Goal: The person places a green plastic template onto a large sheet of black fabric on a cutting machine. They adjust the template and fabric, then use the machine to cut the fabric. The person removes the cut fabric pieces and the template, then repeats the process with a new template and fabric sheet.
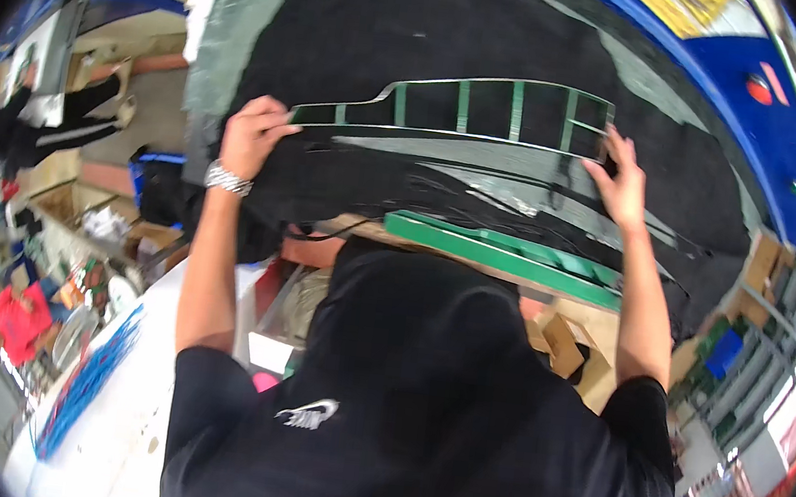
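Observation:
A long steel cutting die (462, 107) with a thin bright edge and several green cross braces lies level over a layer of black sheet material (422, 18). It is narrow at the left and wider at the right. My left hand (250, 136), with a metal watch band at the wrist, pinches the narrow left tip between thumb and fingers. At the wide right end, my right hand (619, 180) grips the corner with fingers on the far side and thumb on the near side. Dark cut gaps and strips show in the sheet just nearer than the die.
A long green ribbed metal piece (504, 256) lies along the near edge, close to my body. Blue machine framing (726, 79) curves round the far right. Cardboard boxes (567, 349) stand below right; a bundle of blue strands (87, 391) lies on a white surface at left. Other people are further left.

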The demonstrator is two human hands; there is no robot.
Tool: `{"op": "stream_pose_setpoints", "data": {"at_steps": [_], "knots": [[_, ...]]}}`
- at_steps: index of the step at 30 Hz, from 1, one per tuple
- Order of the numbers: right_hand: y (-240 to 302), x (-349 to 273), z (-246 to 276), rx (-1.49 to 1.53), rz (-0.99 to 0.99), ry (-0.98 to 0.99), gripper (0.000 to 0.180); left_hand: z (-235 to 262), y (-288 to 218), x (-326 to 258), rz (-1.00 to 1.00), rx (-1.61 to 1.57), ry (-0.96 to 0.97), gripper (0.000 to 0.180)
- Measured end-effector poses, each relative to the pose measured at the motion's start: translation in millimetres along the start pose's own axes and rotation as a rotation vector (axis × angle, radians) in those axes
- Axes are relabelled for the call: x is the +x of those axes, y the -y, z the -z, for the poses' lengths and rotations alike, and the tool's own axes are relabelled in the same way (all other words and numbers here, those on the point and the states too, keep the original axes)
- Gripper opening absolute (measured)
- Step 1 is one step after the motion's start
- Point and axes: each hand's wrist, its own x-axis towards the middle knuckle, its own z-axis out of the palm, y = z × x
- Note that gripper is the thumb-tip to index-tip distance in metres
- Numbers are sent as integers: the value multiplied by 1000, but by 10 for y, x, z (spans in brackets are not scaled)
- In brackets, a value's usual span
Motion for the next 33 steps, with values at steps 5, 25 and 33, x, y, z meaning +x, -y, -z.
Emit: {"op": "stream_pose_setpoints", "data": {"at_steps": [5,25,33], "knots": [[12,15,12,58,34,0,77,66,-55,81,-17,44,42,17],[663,-1296,944,-153,-249,-87,45,-1021,-2197,466,-255,-355,509,39],[493,-2172,899,-304,-369,-332,40,-2147,-2796,334,-284,-489,958,32]]}}
